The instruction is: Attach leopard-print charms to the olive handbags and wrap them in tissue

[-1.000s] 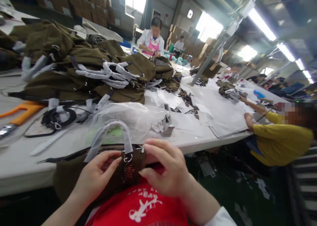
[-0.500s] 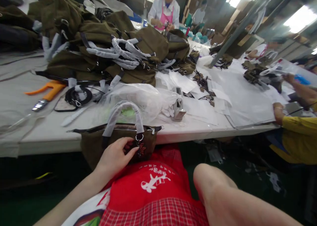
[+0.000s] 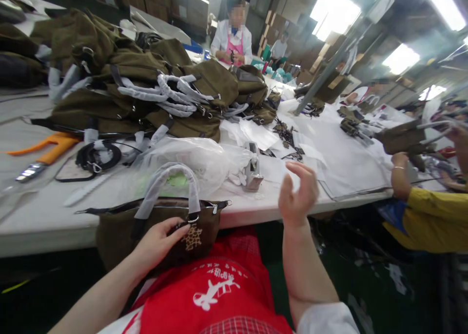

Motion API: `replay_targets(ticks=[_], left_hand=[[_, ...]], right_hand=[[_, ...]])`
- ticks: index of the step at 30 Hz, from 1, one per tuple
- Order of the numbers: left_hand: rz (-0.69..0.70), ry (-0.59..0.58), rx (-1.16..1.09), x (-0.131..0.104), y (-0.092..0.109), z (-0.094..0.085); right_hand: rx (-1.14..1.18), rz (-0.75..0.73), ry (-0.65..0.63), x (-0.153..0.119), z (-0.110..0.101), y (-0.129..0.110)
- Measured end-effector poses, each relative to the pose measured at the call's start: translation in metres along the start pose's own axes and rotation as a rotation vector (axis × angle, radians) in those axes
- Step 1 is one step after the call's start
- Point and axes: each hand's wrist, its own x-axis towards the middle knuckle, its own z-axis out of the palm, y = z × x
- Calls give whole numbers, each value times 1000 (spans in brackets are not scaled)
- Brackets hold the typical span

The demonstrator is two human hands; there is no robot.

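Note:
An olive-brown handbag (image 3: pixel 120 236) leans at the table's front edge, against a red apron. Its handle (image 3: pixel 185 173) is wrapped in pale plastic and stands upright. A leopard-spotted charm (image 3: pixel 192 237) hangs on the bag's front below a metal ring. My left hand (image 3: pixel 164 241) rests against the bag, thumb and forefinger pinched at the charm's upper edge; the exact grip is partly hidden. My right hand (image 3: pixel 299 192) is raised over the table edge, right of the bag. Its fingers are bent and apart, slightly blurred, with nothing visible in them.
Olive bags (image 3: pixel 146 90) are heaped behind. Orange-handled cutters (image 3: pixel 47 153), a coiled black strap (image 3: pixel 98 157), a clear plastic bag (image 3: pixel 197 158) and a metal dispenser (image 3: pixel 253 170) lie nearer. Dark charms (image 3: pixel 283 131) lie on papers. A co-worker's yellow sleeve (image 3: pixel 435 217) is at right.
My right hand has risen from low beside the apron to above the table edge. My left hand stays at the charm, which now shows its spotted face. The camera view has shifted.

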Motion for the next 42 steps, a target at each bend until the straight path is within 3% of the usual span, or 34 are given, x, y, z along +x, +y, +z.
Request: replay_targets(ticks=[1, 4, 6, 9, 11, 13, 14, 16, 18, 20, 23, 25, 28, 32, 36, 39, 42], left_hand=[[-38, 7, -114, 1, -2, -3], [-121, 160, -351, 4, -9, -11], [-135, 255, -435, 6, -11, -14], [-128, 269, -464, 8, -11, -15], [-130, 251, -436, 5, -9, -14], [-138, 248, -423, 2, -6, -13], [-138, 249, -429, 1, -4, -12], [-136, 253, -444, 0, -1, -12], [-141, 266, -444, 0, 3, -13], [-150, 272, -454, 3, 7, -16], [-143, 216, -542, 6, 16, -26], [-140, 154, -605, 7, 24, -34], [-164, 107, -636, 10, 36, -45], [-150, 95, -508, 17, 55, -55], [-87, 147, -354, 23, 72, -63], [101, 301, 69, 22, 77, -64], [270, 361, 440, 17, 75, -57]], right_hand=[[-30, 52, -22, 9, 16, 16], [-262, 542, -460, 14, 58, 59], [-294, 629, -515, 6, 75, 79], [-293, 629, -470, -1, 76, 91], [-304, 624, -409, 2, 63, 89], [-311, 597, -258, 6, 45, 78], [-310, 575, -157, 7, 35, 69], [-140, 438, 280, 2, 14, 46], [94, 401, 427, -10, -5, 16], [340, 385, 318, -23, -19, -14], [631, 448, -143, -31, -19, -46], [739, 528, -451, -29, -4, -58], [725, 598, -714, -25, 29, -71], [658, 547, -815, -29, 67, -92], [712, 559, -669, -38, 83, -111], [853, 596, -652, -42, 89, -123], [1068, 696, -768, -44, 100, -137]])
